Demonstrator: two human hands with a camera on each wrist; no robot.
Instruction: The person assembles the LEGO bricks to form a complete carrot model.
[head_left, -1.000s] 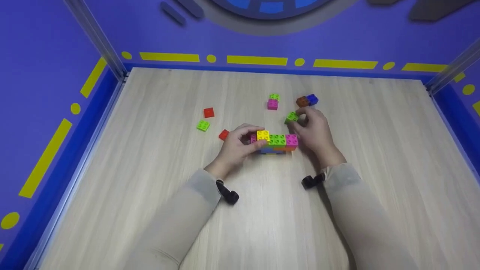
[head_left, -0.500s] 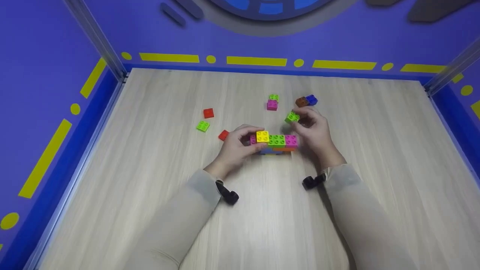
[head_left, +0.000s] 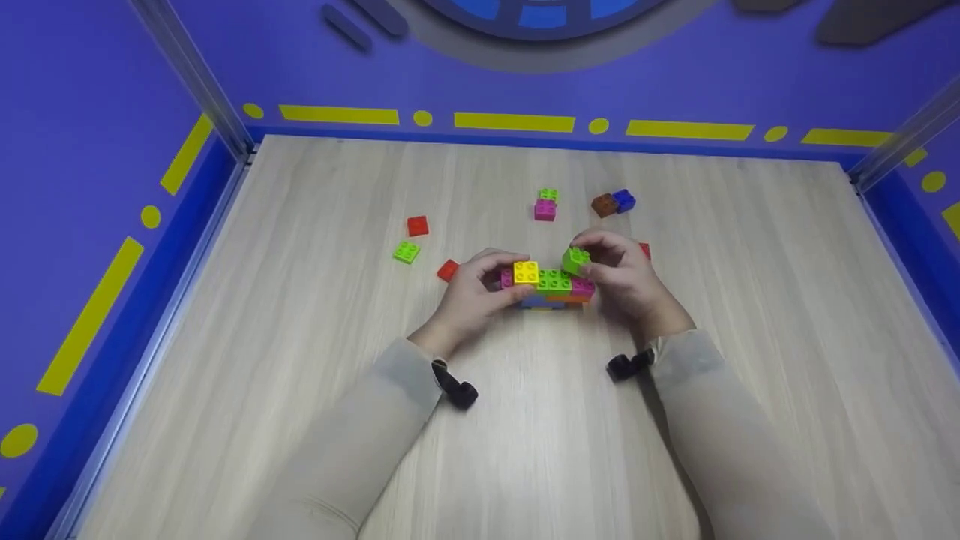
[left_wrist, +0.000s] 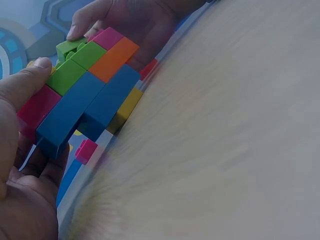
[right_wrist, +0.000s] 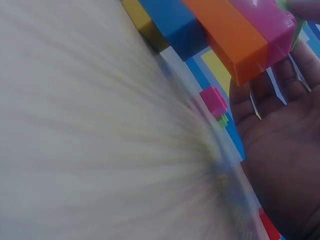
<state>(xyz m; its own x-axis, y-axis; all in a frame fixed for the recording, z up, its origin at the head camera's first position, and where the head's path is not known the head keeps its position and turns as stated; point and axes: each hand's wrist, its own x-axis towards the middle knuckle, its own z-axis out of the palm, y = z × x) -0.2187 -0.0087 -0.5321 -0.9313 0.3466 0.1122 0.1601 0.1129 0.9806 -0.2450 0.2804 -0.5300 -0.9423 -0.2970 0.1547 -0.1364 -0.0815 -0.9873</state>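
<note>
A stepped stack of toy building bricks (head_left: 553,280) stands on the table in the head view. The left wrist view shows its blue bricks (left_wrist: 75,107), an orange brick (left_wrist: 114,59) and a yellow one (left_wrist: 125,111) at the bottom. My left hand (head_left: 474,289) grips the stack's left end, thumb in front and fingers behind, around a yellow brick (head_left: 526,271) on top. Between thumb and fingers my right hand (head_left: 630,277) pinches a green brick (head_left: 575,260), tilted, close over the pink brick (head_left: 583,286) at the stack's right end.
Beyond the stack lie a pink brick (head_left: 545,210) beside a lime one (head_left: 549,194), and a brown brick (head_left: 603,205) beside a blue one (head_left: 624,200). Red pieces (head_left: 418,225) and a lime brick (head_left: 406,252) lie left; another red piece (head_left: 644,250) shows behind my right hand.
My right hand has brought the green brick left and toward me, from behind the stack to over its right end. A red piece behind that hand has come into view. My left hand stays put.
</note>
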